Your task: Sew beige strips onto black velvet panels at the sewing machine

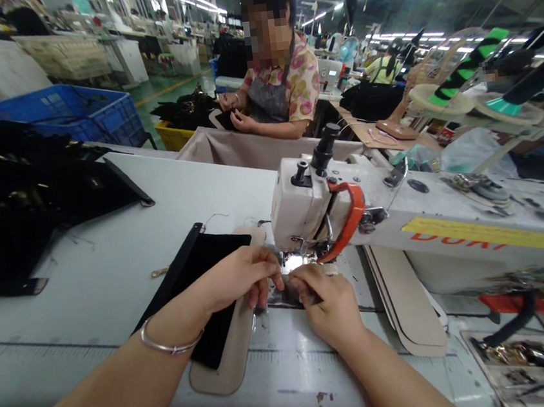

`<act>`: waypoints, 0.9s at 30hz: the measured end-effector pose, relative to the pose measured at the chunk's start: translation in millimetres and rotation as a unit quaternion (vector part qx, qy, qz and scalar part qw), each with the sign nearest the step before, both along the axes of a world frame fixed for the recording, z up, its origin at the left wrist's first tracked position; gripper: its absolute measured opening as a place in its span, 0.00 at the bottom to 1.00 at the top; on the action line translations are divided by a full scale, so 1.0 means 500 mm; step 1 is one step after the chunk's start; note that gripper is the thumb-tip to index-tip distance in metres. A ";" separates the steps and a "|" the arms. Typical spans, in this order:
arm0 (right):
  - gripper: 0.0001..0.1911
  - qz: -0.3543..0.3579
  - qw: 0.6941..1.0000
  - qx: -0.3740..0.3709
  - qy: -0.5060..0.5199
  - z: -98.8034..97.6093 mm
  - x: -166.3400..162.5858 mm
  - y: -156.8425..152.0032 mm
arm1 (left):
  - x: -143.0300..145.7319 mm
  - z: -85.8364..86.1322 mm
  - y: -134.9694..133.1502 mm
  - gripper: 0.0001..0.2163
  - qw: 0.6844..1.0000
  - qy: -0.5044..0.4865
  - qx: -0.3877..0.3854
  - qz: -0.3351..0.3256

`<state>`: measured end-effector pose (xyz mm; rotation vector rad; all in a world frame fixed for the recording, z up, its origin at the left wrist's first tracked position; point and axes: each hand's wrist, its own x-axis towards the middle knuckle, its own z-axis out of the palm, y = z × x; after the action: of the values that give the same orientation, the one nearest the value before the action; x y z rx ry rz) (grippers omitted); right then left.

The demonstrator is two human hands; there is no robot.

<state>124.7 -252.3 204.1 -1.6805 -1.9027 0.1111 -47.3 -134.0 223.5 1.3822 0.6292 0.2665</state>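
Both hands are close to the needle area of a white sewing machine [296, 207] with an orange lever guard. My left hand [243, 274], a silver bangle on its wrist, has its fingers bent and drawn together left of the presser foot. Facing it, my right hand [331, 304] pinches with thumb and forefinger just right of the foot. Whatever either hand grips is too small to make out. Under my left wrist lies a black fabric piece [216, 319] on a beige rounded panel [234, 359], with a dark strip along its left side.
Black pieces [81, 197] are piled at the left of the table [177, 181]. Beige panels [409, 305] lie under the machine arm. Thread cones [471, 66] stand at right. Across the table sits a co-worker [284, 92] holding a piece, near a blue crate [112, 120].
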 end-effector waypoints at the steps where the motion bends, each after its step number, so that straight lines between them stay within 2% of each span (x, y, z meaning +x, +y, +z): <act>1: 0.10 0.018 1.000 0.015 0.012 0.000 -0.003 -0.004 | 0.005 -0.003 -0.001 0.09 1.000 0.020 0.009 0.014; 4: 0.11 0.098 0.994 0.053 0.020 -0.002 -0.016 -0.012 | 0.018 -0.014 -0.008 0.13 0.994 0.079 0.075 0.003; 7: 0.11 0.138 0.989 0.050 -0.021 0.000 -0.022 -0.015 | 0.023 -0.017 -0.014 0.10 0.983 0.110 0.147 -0.001; 10: 0.13 0.071 0.997 0.011 -0.030 0.004 -0.017 -0.013 | 0.019 -0.014 -0.015 0.08 0.978 0.137 0.157 -0.001; 13: 0.25 0.013 0.996 -0.061 -0.058 0.007 -0.010 -0.004 | 0.010 -0.011 -0.009 0.07 0.970 0.148 0.192 0.004; 15: 0.28 -0.014 0.992 -0.093 -0.084 0.008 -0.009 0.002 | 0.004 -0.012 -0.002 0.07 0.967 0.142 0.213 0.009; 21: 0.26 -0.068 0.974 -0.153 -0.153 0.018 -0.024 0.011 | -0.001 -0.020 0.014 0.07 0.973 0.121 0.193 -0.029; 25: 0.24 -0.074 0.973 -0.151 -0.157 0.023 -0.028 0.011 | -0.001 -0.012 0.015 0.08 0.970 0.115 0.214 -0.003; 27: 0.21 -0.064 0.975 -0.147 -0.151 0.021 -0.025 0.010 | -0.001 -0.003 0.011 0.07 0.966 0.117 0.232 -0.014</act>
<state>112.1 -247.5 214.6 -2.1166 -2.0685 0.0951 -47.8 -128.2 222.1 1.8911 0.7728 0.2387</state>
